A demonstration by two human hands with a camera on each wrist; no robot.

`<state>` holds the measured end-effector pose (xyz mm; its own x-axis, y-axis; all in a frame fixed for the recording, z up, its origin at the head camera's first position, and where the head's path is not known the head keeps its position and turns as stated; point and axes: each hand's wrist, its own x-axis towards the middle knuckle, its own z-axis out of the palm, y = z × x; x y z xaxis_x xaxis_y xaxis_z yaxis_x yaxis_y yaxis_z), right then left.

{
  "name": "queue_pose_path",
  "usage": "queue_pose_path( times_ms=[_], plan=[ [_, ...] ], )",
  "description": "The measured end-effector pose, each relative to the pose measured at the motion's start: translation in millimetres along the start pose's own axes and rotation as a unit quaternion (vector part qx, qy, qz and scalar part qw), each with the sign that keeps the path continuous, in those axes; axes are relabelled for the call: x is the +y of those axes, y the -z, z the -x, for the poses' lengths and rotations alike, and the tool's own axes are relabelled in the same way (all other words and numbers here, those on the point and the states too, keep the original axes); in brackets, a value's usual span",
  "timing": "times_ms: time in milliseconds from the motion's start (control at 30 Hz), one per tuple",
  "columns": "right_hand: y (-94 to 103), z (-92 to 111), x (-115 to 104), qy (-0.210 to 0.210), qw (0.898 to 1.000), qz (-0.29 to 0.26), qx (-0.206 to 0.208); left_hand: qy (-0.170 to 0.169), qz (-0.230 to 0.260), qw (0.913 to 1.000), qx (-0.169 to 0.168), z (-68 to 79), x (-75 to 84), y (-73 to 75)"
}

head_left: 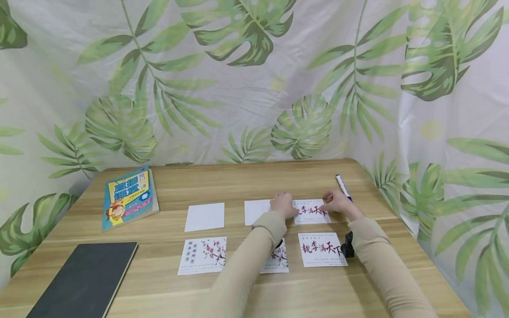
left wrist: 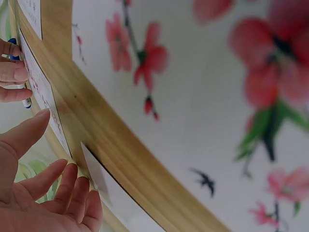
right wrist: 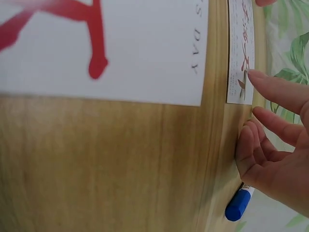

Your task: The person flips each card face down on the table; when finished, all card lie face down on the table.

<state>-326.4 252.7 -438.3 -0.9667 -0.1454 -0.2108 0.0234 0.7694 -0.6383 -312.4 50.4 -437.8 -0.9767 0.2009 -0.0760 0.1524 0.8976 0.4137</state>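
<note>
A white card with red brush characters (head_left: pixel 312 217) lies flat at the back right of the table, between my two hands. At its left edge is my left hand (head_left: pixel 283 205), thumb stretched toward the card and fingers loosely bent in the left wrist view. My right hand (head_left: pixel 337 203) is at the opposite edge; its thumb (right wrist: pixel 270 87) touches the card's corner, while the other fingers stay apart from the thumb. Directly in front lies a matching red-character card (head_left: pixel 323 251). A blank white card (head_left: pixel 256 211) sits just left of my left hand, partly covered by it.
Another blank card (head_left: pixel 204 217) lies further left, with a blossom card (head_left: pixel 203 256) before it. A second blossom card (head_left: pixel 280 263) is partly hidden under my left forearm. A marker (head_left: pixel 343 185) lies behind my right hand. A blue book (head_left: pixel 129 196) and black notebook (head_left: pixel 85 278) occupy the left.
</note>
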Motion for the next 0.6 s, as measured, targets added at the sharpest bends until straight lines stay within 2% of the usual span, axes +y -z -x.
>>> queue_pose_path(
  times_ms=[133, 333, 600],
  plan=[
    [0.2, -0.9, 1.7, -0.002, 1.0, -0.01, -0.001, 0.006, -0.009, 0.9999, -0.003, 0.8, 1.8, -0.2],
    [1.3, 1.8, 1.5, 0.02, 1.0, -0.005, -0.005, 0.013, -0.011, 0.9997, -0.015, 0.7, 3.1, 1.8],
    [0.1, 1.1, 2.6, 0.011, 1.0, 0.009, -0.006, 0.02, -0.001, 0.9994, -0.026, 1.5, 3.3, 4.7]
  ],
)
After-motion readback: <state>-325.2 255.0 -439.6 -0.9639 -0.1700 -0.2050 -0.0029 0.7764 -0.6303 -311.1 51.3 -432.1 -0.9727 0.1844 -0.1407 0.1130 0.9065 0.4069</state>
